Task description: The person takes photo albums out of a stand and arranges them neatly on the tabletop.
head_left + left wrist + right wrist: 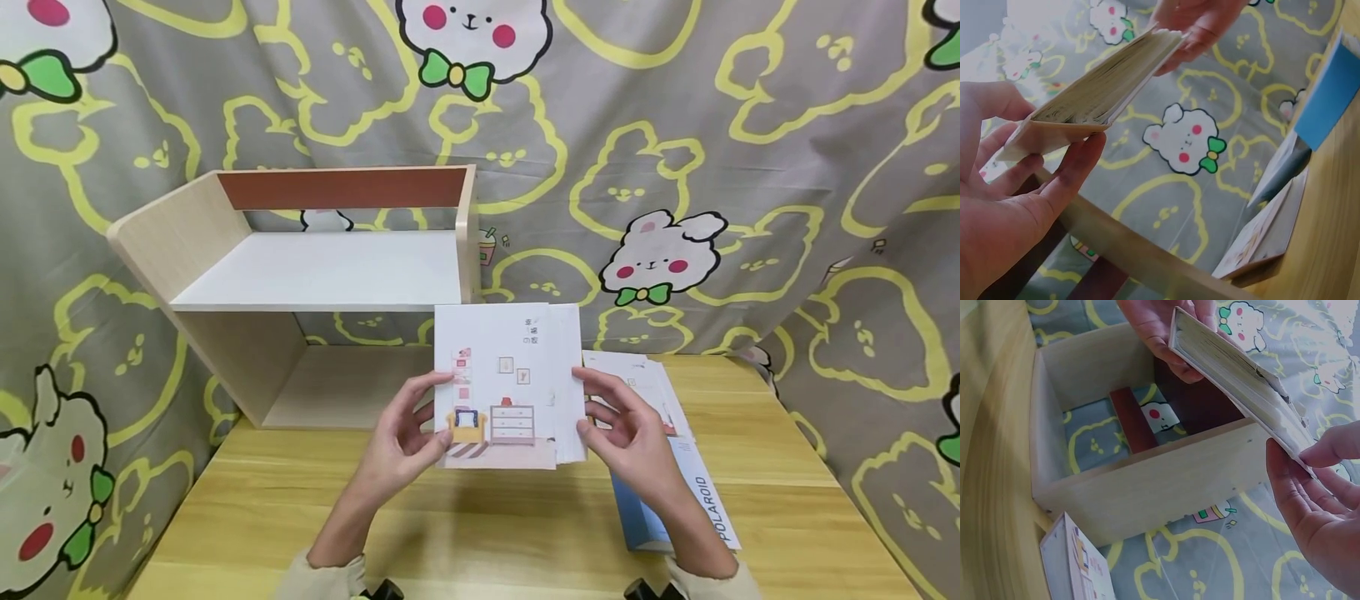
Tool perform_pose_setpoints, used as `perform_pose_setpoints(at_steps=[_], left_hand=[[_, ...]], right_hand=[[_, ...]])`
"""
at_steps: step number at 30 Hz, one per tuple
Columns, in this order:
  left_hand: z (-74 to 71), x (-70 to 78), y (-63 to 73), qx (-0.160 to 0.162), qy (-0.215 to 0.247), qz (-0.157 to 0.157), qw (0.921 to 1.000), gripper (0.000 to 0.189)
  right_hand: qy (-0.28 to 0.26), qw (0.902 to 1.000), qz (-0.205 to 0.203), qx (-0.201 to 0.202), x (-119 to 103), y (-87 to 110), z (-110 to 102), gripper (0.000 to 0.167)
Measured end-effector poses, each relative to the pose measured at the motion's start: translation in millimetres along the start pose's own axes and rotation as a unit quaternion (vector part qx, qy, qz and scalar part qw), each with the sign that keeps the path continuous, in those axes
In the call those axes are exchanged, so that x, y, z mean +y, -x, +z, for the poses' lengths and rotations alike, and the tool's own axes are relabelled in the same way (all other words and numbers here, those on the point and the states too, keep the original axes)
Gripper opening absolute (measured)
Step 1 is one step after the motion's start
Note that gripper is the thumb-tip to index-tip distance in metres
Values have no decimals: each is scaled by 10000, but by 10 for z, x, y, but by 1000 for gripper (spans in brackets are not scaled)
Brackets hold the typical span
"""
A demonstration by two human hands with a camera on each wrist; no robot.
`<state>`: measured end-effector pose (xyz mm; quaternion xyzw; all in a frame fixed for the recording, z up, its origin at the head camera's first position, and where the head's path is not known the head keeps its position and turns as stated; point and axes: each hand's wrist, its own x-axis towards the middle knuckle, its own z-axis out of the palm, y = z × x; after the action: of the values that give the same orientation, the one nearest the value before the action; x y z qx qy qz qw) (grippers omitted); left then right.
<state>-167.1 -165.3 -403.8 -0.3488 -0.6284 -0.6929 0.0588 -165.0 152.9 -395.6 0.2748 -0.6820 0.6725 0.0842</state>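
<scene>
A white square book [487, 333], its cover drawn with a yellow armchair, a drawer chest and small picture frames, is held up over the table between both hands. The left hand [405, 429] pinches its left edge, thumb on the cover. At the opposite edge the right hand [626, 425] grips it, thumb in front and fingers behind. Page edges of the book [1097, 81] show in the left wrist view, with the spine toward the left hand. Loose, uneven sheets or covers stick out along the side of the book [1241, 375] by the right hand.
A two-tier wooden shelf [315, 271] with a reddish-brown back rail stands at the back left. On the wooden table [787, 467], to the right, lie a blue and white book [705, 492] lettered POLAROID and another white illustrated book [618, 367]. Patterned curtain [810, 275] surrounds the table.
</scene>
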Motion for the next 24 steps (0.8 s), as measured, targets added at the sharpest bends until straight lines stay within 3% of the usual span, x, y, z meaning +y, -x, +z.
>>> perform_pose_setpoints(at_steps=[9,24], left_hand=[[116,39,-85,5,-18,-196,9998,67],[212,-21,-216,-155,16,-534,9984,67]], right_hand=[[69,9997,-227,96,-42,-3,-122,56],[47,9999,-110,53,-112,18,-287,59]])
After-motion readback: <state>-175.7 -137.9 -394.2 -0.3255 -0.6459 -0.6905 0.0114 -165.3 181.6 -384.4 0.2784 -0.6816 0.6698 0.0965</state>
